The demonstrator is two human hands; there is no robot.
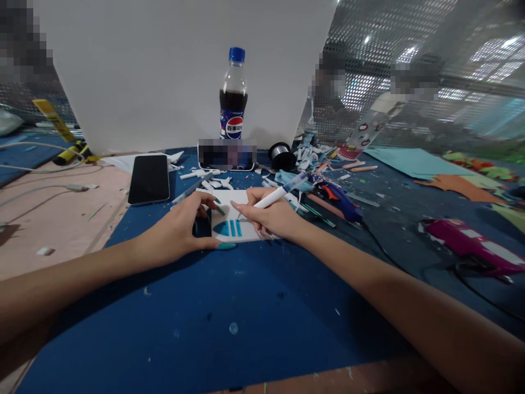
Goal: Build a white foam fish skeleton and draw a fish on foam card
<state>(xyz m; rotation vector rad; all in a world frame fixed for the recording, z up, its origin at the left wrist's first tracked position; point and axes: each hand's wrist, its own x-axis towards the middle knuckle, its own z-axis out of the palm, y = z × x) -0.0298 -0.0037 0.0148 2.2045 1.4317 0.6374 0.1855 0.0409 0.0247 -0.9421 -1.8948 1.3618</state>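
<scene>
A small white board [227,200] lies on the blue mat, with a blue rounded shape and blue stripes [235,227] on its near part. My right hand [273,214] is closed around a white-barrelled marker [270,197] with a blue end. Its tip meets the board near the stripes. At the board's left side, my left hand [184,221] holds it steady. The thumb lies along the near edge, and the curved fingers rest over the surface. Both thumb and fingers carry long green nails. My right hand covers the board's right part.
Behind the board stand a propped phone [225,158] and a cola bottle [233,104]. Another phone [150,179] lies left. White scraps, a black spool [281,156] and a blue glue gun [340,200] crowd the right. A magenta glue gun [471,243] with a cord sits farther right.
</scene>
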